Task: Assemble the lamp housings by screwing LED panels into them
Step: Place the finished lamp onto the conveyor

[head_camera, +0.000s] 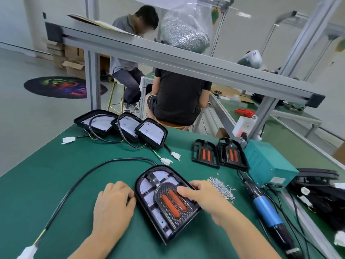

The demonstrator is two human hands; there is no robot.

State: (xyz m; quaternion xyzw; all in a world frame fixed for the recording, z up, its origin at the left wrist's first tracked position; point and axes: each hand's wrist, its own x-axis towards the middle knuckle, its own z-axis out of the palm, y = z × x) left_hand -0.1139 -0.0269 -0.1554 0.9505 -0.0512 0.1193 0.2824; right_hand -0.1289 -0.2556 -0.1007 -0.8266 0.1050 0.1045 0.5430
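Observation:
A black arched lamp housing (145,181) lies on the green mat in front of me, with a white LED panel (147,199) inside and a black insert with two orange strips (173,202) on top. My left hand (113,204) rests at the housing's left rim, fingers curled against its edge. My right hand (203,195) lies over the right rim, and its thumb presses on the insert beside the orange strips. A pile of small silver screws (222,187) lies just right of the housing. A blue electric screwdriver (267,208) lies on the mat further right.
Three housings with cables (123,126) stand at the mat's far edge. Two black inserts (218,154) lie at the back right beside a teal power box (265,161). A black cable (78,182) curves left. An aluminium frame rail (186,62) crosses overhead; two people sit beyond.

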